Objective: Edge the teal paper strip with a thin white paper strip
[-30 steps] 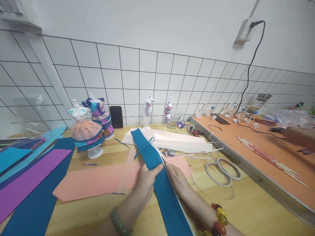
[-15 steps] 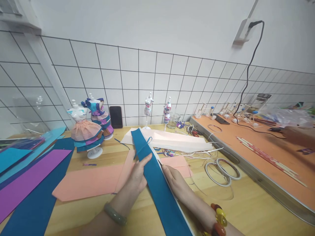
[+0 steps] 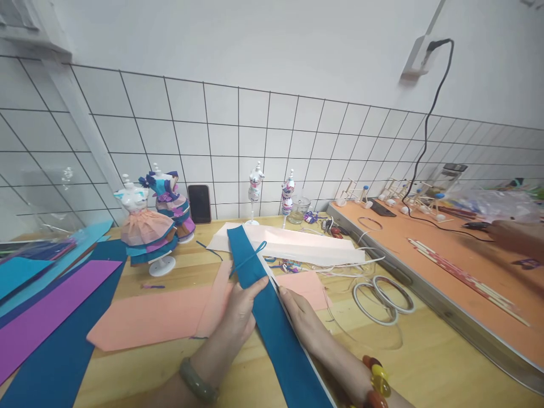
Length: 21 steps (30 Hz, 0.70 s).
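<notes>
A long teal paper strip (image 3: 272,334) slants across the table in front of me, with a white band along its right edge. My left hand (image 3: 238,309) is closed on it from the left, thumb lying on top close to the white band. My right hand (image 3: 304,317) pinches at that right edge, beside a small dark gap or thin dark thing that I cannot make out. Near the strip's far end, a thin teal sliver (image 3: 250,258) lies curled across it. Peach paper pieces (image 3: 157,317) lie beneath and beside my hands, and a pale pink sheet (image 3: 306,243) lies behind.
Two dressed mini mannequins (image 3: 147,221) stand at left, and two smaller ones (image 3: 255,190) stand by the wall. A phone (image 3: 199,204) leans there. Tape rolls (image 3: 393,293) lie at right before an orange-topped table (image 3: 446,243), where another person's hand (image 3: 516,235) shows. Purple paper (image 3: 59,314) lies left.
My left thumb has slid slightly right, toward the strip's white edge. A small dark gap shows more plainly by my right fingertips. The teal sliver stretches further across the strip.
</notes>
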{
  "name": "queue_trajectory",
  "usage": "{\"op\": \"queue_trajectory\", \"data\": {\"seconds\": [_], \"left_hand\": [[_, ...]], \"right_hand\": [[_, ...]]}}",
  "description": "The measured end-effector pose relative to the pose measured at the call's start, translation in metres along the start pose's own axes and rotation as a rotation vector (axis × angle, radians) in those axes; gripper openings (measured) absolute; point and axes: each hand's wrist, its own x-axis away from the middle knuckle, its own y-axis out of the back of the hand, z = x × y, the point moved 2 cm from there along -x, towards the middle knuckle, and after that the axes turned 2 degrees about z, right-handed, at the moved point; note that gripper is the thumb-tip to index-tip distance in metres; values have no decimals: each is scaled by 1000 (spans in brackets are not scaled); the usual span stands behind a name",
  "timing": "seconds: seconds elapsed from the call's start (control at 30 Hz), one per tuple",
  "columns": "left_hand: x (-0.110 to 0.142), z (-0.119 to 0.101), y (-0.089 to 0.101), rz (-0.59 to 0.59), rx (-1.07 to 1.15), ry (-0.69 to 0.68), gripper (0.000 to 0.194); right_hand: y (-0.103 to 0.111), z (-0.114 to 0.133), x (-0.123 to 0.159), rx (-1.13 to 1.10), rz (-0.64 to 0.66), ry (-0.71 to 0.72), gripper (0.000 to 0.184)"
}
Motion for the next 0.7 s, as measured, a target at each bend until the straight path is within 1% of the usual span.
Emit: {"op": "queue_trajectory", "data": {"seconds": [0.13, 0.37, 0.53, 0.7], "left_hand": [[2, 2, -1, -22, -13, -5, 48], [3, 5, -1, 18, -7, -19, 46], [3, 5, -1, 8, 4, -29, 43], [1, 8, 0, -16, 31, -27, 46]], "right_hand": [[0, 1, 1, -12, -12, 2, 41], [0, 2, 1, -24, -14, -4, 43], [-1, 6, 1, -37, 2, -1, 42], [-1, 6, 1, -37, 9, -4, 42]]}}
